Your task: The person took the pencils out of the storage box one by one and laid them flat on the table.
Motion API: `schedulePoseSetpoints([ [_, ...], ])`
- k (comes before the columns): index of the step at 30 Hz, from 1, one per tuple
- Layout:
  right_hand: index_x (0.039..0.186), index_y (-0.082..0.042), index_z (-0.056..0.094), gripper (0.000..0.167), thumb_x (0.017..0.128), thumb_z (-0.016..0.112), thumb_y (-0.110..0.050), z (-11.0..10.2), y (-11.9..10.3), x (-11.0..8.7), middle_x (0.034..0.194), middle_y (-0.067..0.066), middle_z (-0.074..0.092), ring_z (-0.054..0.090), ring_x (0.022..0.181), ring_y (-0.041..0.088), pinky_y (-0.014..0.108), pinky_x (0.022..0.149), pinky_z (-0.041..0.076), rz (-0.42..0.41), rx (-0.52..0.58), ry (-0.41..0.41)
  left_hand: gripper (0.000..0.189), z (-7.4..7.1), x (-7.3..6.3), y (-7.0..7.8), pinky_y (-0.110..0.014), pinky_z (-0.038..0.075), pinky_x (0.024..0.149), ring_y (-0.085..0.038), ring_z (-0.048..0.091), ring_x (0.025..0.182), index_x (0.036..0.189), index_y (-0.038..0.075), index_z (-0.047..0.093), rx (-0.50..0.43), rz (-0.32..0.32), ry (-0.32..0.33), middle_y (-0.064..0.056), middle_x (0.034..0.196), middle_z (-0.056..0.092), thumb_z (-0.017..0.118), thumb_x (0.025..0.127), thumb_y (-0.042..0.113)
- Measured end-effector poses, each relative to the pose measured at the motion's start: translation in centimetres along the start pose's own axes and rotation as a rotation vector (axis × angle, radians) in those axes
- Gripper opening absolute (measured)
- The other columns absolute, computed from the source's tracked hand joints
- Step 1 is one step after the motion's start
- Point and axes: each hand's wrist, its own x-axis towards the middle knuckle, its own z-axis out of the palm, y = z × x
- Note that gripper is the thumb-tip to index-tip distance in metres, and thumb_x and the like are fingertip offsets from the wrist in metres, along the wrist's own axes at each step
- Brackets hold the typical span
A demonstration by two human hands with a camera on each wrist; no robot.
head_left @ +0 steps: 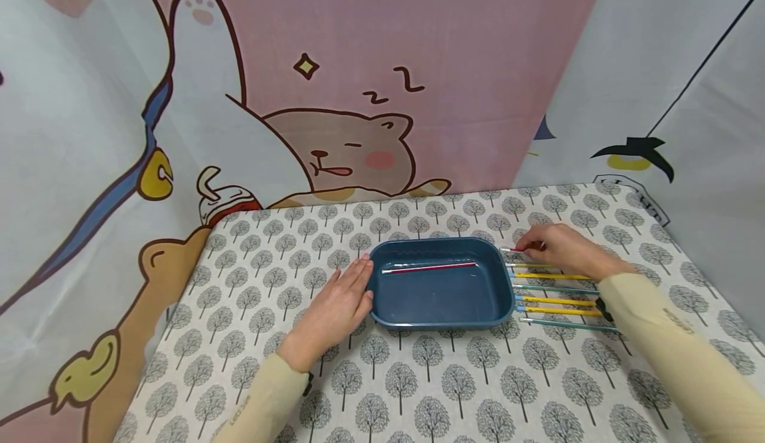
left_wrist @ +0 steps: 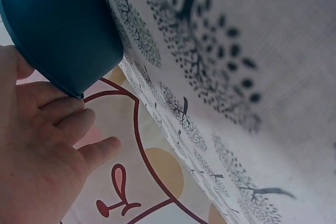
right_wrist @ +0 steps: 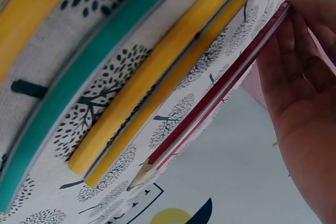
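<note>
A dark blue plastic basin (head_left: pixel 442 307) stands on the table with one red pencil (head_left: pixel 430 267) lying inside it. My left hand (head_left: pixel 337 303) rests at the basin's left rim. In the left wrist view, the fingers (left_wrist: pixel 58 111) of that hand meet the rim from outside. To the right of the basin, my right hand (head_left: pixel 558 247) pinches another red pencil (right_wrist: pixel 226 82) near its eraser end, between thumb and fingertips. Its sharpened tip points away from the basin. Yellow pencils (head_left: pixel 552 275) and teal pencils (head_left: pixel 568 325) lie in a row below this hand.
A white tablecloth (head_left: pixel 406 390) with a tree print covers the table. Behind it hangs a pink and white cartoon cloth (head_left: pixel 478 64), with grey-white cloth (head_left: pixel 705 97) at the right. The row of pencils reaches close to the basin's right wall.
</note>
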Motion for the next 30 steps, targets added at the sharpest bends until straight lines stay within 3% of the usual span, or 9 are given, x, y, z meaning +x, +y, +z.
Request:
schedulePoseSetpoints([
  [9,0.106,-0.008,0.081,0.017,0.094,0.072,-0.001,0.3,0.5,0.3,0.108,0.008,0.073,0.069,0.096,0.027,0.045,0.079,0.06,-0.022,-0.034,-0.013,0.057,0.1,0.0,0.0,-0.06,0.034,0.118,-0.032,0.036,0.151,0.158,-0.001,0.037,0.011,0.002,-0.004,-0.017,0.165,0.034,0.044,0.11,0.028],
  [17,0.106,-0.011,0.081,0.017,0.095,0.071,-0.003,0.5,0.9,0.1,0.112,0.009,0.073,0.069,0.102,0.03,0.046,0.08,0.059,0.011,-0.033,-0.033,0.057,0.1,0.1,0.0,-0.059,0.034,0.118,-0.032,0.036,0.151,0.158,-0.002,0.036,0.028,0.009,-0.014,-0.017,0.166,0.032,0.044,0.11,0.028],
  [30,0.103,-0.013,0.082,0.017,0.094,0.072,-0.003,0.7,1.4,0.1,0.107,0.004,0.074,0.069,0.099,0.028,0.049,0.083,0.059,0.001,-0.038,-0.025,0.056,0.2,0.1,-0.2,-0.06,0.036,0.117,-0.033,0.038,0.15,0.156,-0.003,0.04,0.018,0.024,0.017,-0.019,0.164,0.035,0.048,0.109,0.025],
])
